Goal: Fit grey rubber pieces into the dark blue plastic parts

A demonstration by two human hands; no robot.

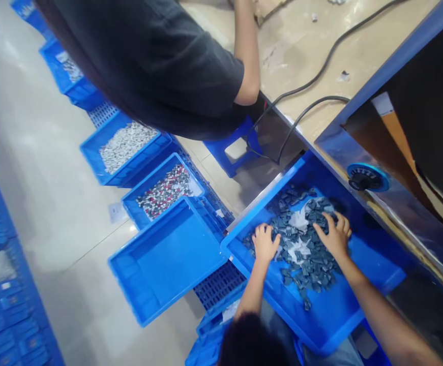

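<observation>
From here I see the left hand (265, 243) and the right hand (333, 235) both spread, palms down, resting on a heap of slate-grey pieces (305, 259) mixed with white scraps (298, 220). The heap lies in a blue plastic tray (236, 254) at lower right of the frame. At upper left, a person in a dark T-shirt (148, 61) sits against the bench (301, 56).
</observation>
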